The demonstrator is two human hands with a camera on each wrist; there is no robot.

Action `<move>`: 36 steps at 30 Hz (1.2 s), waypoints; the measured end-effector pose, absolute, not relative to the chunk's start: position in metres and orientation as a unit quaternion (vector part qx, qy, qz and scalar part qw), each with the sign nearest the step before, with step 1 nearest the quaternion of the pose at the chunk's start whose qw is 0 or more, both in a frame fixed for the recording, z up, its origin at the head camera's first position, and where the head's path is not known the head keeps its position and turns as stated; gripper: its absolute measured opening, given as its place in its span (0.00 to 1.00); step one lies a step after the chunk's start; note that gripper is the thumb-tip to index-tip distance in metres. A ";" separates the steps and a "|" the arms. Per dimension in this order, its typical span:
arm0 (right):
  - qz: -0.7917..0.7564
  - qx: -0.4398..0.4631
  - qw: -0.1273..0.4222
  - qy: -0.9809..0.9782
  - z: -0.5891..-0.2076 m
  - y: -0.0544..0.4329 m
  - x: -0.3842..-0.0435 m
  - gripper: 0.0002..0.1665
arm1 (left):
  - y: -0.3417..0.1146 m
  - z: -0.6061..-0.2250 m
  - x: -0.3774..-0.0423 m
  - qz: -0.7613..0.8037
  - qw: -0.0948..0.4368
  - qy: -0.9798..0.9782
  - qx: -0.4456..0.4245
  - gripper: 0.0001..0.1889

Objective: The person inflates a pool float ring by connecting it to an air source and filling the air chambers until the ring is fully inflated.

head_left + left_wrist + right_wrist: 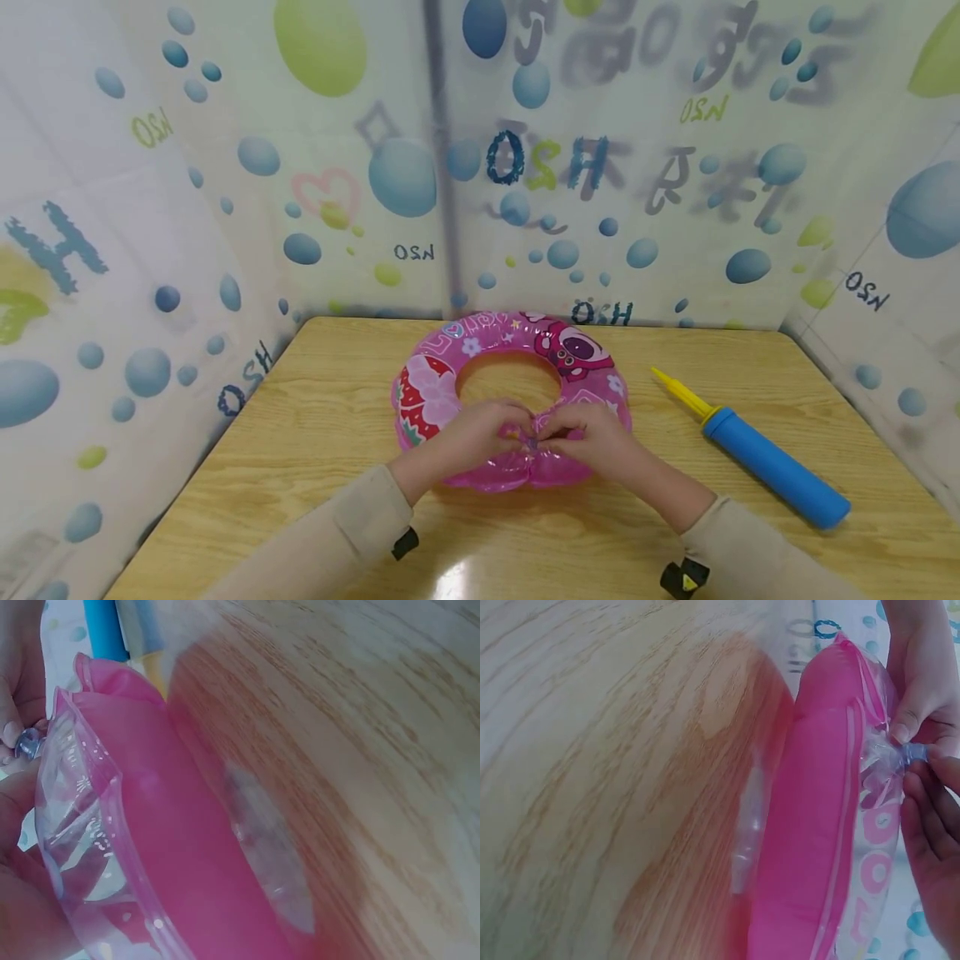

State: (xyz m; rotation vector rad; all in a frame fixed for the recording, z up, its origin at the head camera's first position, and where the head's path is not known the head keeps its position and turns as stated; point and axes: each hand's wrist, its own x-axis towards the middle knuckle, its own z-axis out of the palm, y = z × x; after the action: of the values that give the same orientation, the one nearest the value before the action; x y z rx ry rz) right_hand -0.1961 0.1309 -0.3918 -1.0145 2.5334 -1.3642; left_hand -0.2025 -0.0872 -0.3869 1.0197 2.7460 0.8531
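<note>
A pink inflatable swim ring, printed with strawberries and a cartoon bear, lies inflated on the wooden table. At its near side a clear valve sticks up from the transparent film. My left hand pinches the valve near its base, its thumb against the film. My right hand pinches the valve's outer end with thumb and fingers. Both hands meet there; their fingers partly hide the valve in the head view. It shows again as a small clear stub in the left wrist view.
A blue hand pump with a yellow nozzle lies on the table to the right of the ring. Cloth walls printed with bubbles and letters stand behind the table and at both sides.
</note>
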 end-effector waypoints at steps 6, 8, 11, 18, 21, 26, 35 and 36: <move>-0.348 -0.421 -0.118 0.830 -0.395 0.130 -0.193 0.10 | -0.087 -0.389 -0.203 0.318 0.052 0.897 0.302 0.07; -0.316 -0.438 -0.176 0.823 -0.398 0.128 -0.192 0.15 | -0.085 -0.389 -0.204 0.325 0.046 0.898 0.294 0.07; -0.290 -0.438 -0.239 0.817 -0.401 0.126 -0.191 0.20 | -0.083 -0.388 -0.204 0.326 0.031 0.898 0.293 0.06; -0.307 -0.377 -0.263 0.833 -0.406 0.117 -0.186 0.18 | -0.077 -0.384 -0.203 0.329 0.013 0.898 0.293 0.05; -0.310 -0.361 -0.260 0.840 -0.407 0.115 -0.185 0.18 | -0.076 -0.384 -0.203 0.329 0.010 0.898 0.293 0.04; -0.320 -0.356 -0.244 0.843 -0.406 0.115 -0.184 0.17 | -0.074 -0.383 -0.203 0.325 0.006 0.898 0.296 0.04; -0.309 -0.371 -0.266 0.834 -0.411 0.120 -0.189 0.22 | -0.070 -0.385 -0.206 0.304 -0.002 0.906 0.294 0.03; -0.310 -0.365 -0.261 0.838 -0.411 0.120 -0.189 0.23 | -0.069 -0.385 -0.206 0.300 -0.003 0.907 0.294 0.03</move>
State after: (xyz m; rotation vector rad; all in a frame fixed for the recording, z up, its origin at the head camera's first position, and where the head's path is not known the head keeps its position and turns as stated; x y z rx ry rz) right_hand -0.1894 0.1201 -0.4115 -1.3871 3.1863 -1.1779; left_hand -0.2064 -0.0688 -0.3850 0.9266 2.8556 0.9434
